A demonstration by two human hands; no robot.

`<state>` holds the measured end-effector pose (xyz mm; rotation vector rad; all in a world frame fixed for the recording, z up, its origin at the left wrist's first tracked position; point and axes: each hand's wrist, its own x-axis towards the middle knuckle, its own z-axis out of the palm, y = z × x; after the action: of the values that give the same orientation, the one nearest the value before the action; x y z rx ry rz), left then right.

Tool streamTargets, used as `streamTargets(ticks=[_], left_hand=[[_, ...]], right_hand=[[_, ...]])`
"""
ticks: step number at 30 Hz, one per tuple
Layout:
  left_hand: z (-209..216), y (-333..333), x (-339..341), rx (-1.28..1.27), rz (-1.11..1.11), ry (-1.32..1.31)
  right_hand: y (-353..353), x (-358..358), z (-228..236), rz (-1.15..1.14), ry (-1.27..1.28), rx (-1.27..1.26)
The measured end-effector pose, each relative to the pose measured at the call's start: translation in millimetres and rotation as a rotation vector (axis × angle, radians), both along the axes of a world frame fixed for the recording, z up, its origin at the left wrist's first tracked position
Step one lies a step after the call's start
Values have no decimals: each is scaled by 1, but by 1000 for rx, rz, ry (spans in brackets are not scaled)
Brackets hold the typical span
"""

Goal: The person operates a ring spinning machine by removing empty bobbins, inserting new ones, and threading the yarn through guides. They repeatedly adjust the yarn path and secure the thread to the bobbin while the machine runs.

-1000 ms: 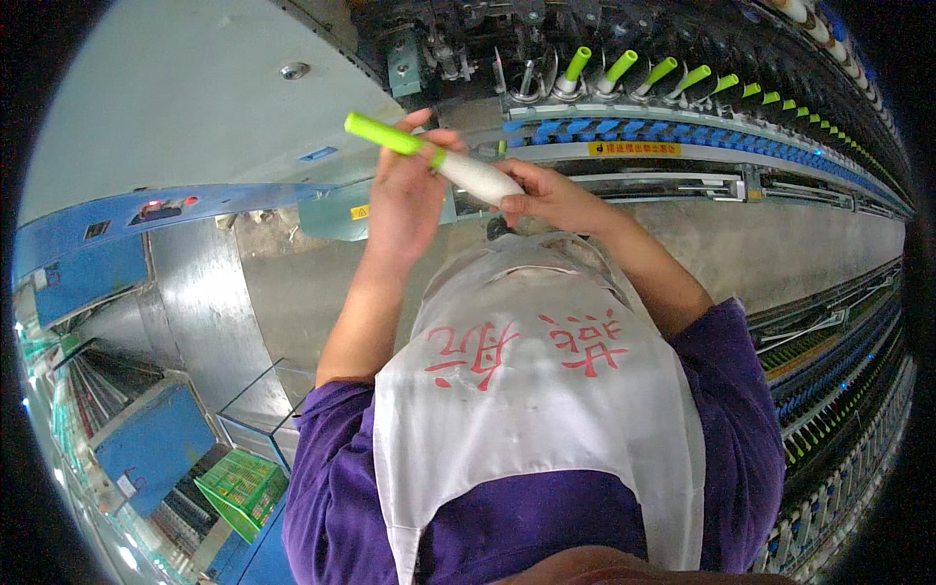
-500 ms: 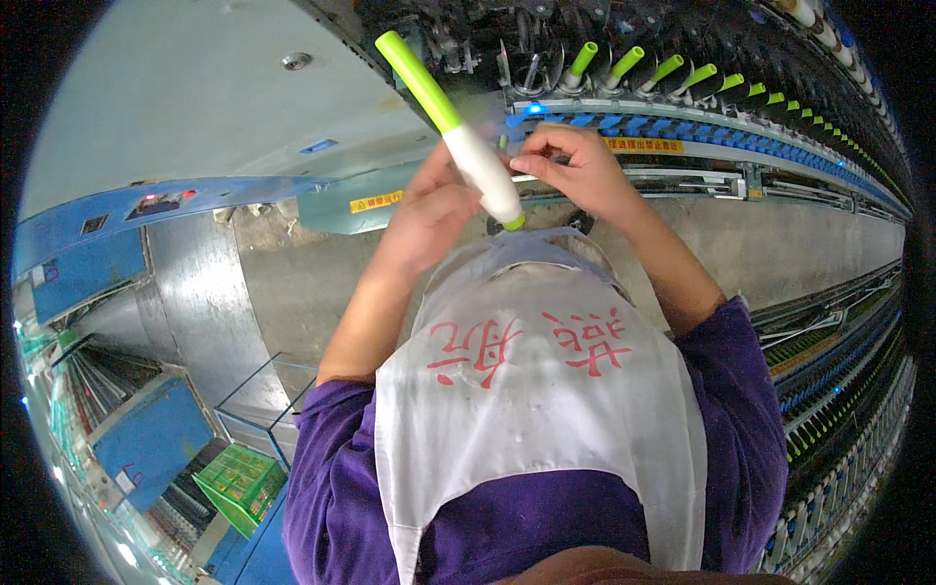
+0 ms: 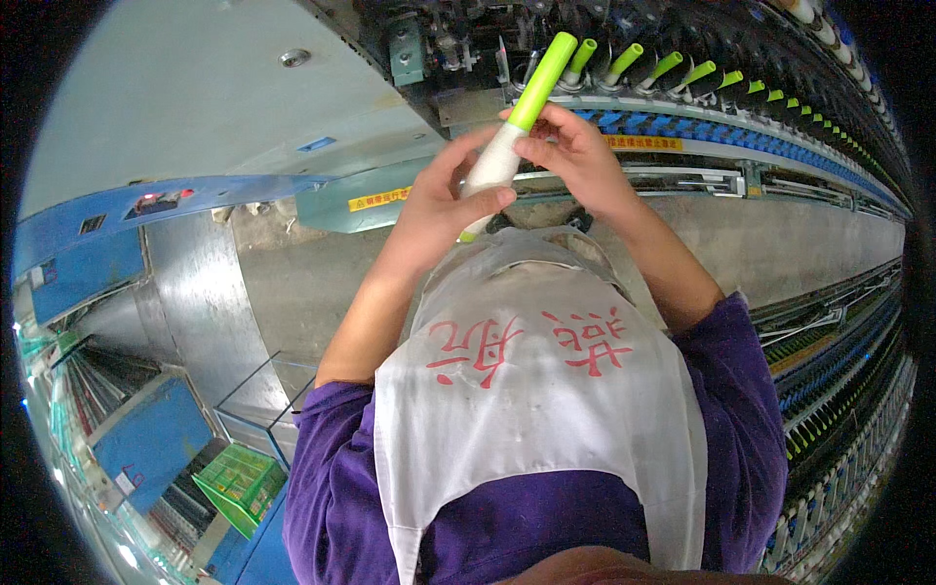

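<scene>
A yarn bobbin (image 3: pixel 495 161), a lime-green tube with white yarn wound round its lower part, tilts in front of my chest, its bare green end up and to the right. My left hand (image 3: pixel 437 203) wraps round the white winding, thumb across the front. Higher up, my right hand (image 3: pixel 583 164) closes on it where yarn meets green tube, thumb in front and fingers behind. Any loose yarn end is too fine to make out. Just beyond, a row of green bobbins (image 3: pixel 624 64) stands on the spinning machine, with a bare spindle at its near end.
A blue rail (image 3: pixel 643 125) runs below the spindles. To the left is a large pale machine cover (image 3: pixel 224 97). A green plastic basket (image 3: pixel 237 485) sits at the lower left beside a blue frame. Another row of machinery (image 3: pixel 838 390) lines the right side.
The bobbin's green end has swung to the right, toward the spindle row. My right hand, apart from the bobbin before, now grips its upper part; my left hand has shifted round the winding.
</scene>
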<state>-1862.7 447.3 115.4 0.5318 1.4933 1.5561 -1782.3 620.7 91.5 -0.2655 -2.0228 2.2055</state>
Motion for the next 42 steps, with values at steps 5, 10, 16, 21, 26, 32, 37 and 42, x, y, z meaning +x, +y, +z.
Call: streamTargets(ticks=[5, 10, 16, 21, 26, 32, 37, 42], left_hand=[[-2, 0, 0, 82, -18, -123], [-1, -1, 3, 51, 0, -201], [0, 0, 6, 4, 66, 94], [-3, 3, 9, -13, 110, 111], [-3, 2, 10, 33, 110, 37], [-2, 1, 11, 0, 70, 109], [-7, 2, 14, -212, 92, 647], [-34, -10, 10, -347, 155, 1070]], right_hand=[[-2, 2, 2, 8, -1, -130], [-3, 1, -1, -143, 59, -87], [-16, 6, -3, -133, 204, 105], [-18, 8, 3, -161, 202, 256], [-17, 8, 4, -177, 199, 428], [-2, 6, 8, -339, 215, 474], [25, -3, 10, -547, 198, 422], [68, 8, -4, -592, 190, -202]])
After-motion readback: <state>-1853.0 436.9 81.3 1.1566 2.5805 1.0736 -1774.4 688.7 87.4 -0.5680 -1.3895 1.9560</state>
